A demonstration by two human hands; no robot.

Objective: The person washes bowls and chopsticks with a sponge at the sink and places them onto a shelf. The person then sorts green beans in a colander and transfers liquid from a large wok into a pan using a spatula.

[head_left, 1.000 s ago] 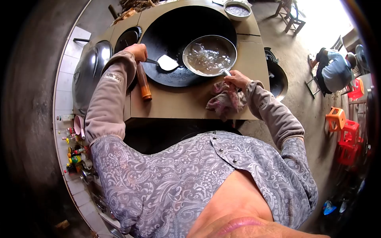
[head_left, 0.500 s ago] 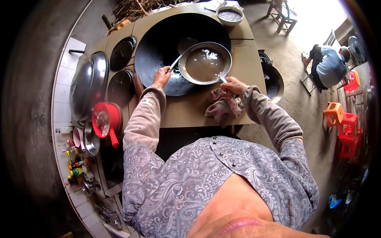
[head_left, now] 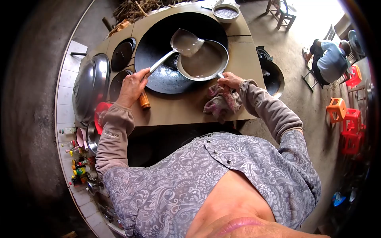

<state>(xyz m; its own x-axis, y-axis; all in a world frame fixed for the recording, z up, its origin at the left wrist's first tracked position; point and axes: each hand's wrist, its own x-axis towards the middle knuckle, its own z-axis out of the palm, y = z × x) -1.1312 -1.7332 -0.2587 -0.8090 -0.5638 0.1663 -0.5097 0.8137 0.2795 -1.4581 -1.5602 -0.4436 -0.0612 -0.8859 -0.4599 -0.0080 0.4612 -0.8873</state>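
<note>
My left hand (head_left: 134,87) is closed round the light handle of a metal wok spatula (head_left: 185,43). Its broad blade is tilted up over the near-left rim of a pan (head_left: 226,63) and looks wet with brownish liquid. Murky brown liquid (head_left: 202,61) fills much of that pan. Gripped in my right hand (head_left: 231,80) is the pan's short handle, which holds the pan over the right part of a large black wok (head_left: 152,47). A crumpled, stained cloth (head_left: 223,102) lies on the counter just below my right hand.
On the tan counter (head_left: 242,59), a bowl of liquid (head_left: 226,14) stands at the far corner. Dark round lids (head_left: 122,55), a large metal lid (head_left: 92,87) and a red scoop (head_left: 101,115) are at left. A seated person (head_left: 331,61) and stools (head_left: 336,110) are off right.
My left hand has moved left and nearer to me, lifting the spatula blade from inside the wok up over the pan's edge. The pan has shifted slightly left.
</note>
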